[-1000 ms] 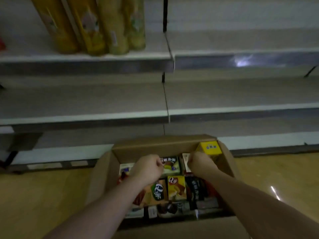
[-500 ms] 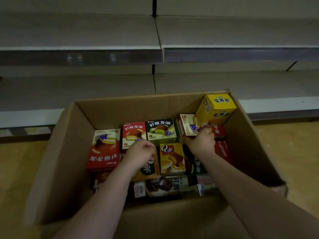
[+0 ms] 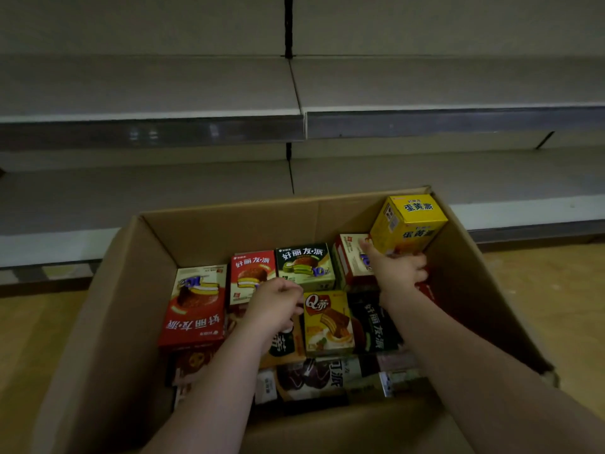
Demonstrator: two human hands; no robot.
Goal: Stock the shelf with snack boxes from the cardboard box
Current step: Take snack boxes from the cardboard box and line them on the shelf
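Note:
An open cardboard box [image 3: 203,231] stands on the floor below me, filled with several snack boxes. A yellow snack box [image 3: 409,224] stands tilted in its back right corner. My right hand [image 3: 397,273] grips the lower end of that yellow box, thumb on its left side and fingers curled under its right. My left hand [image 3: 278,306] hovers over the middle of the pile with its fingers curled and nothing in it. Beside it lie a red box [image 3: 196,309], a green box [image 3: 304,267] and a yellow Q box [image 3: 327,322]. Grey shelves [image 3: 425,178] run behind the cardboard box.
A second grey shelf board [image 3: 425,83] sits higher, with a metal price rail along its front. A dark upright post [image 3: 288,27] divides the shelf bays. Wooden floor [image 3: 540,290] lies on both sides of the cardboard box.
My view has dropped and closed in on the cardboard box. My right hand has moved back and right and taken hold of the yellow box. My left hand has stayed curled over the middle.

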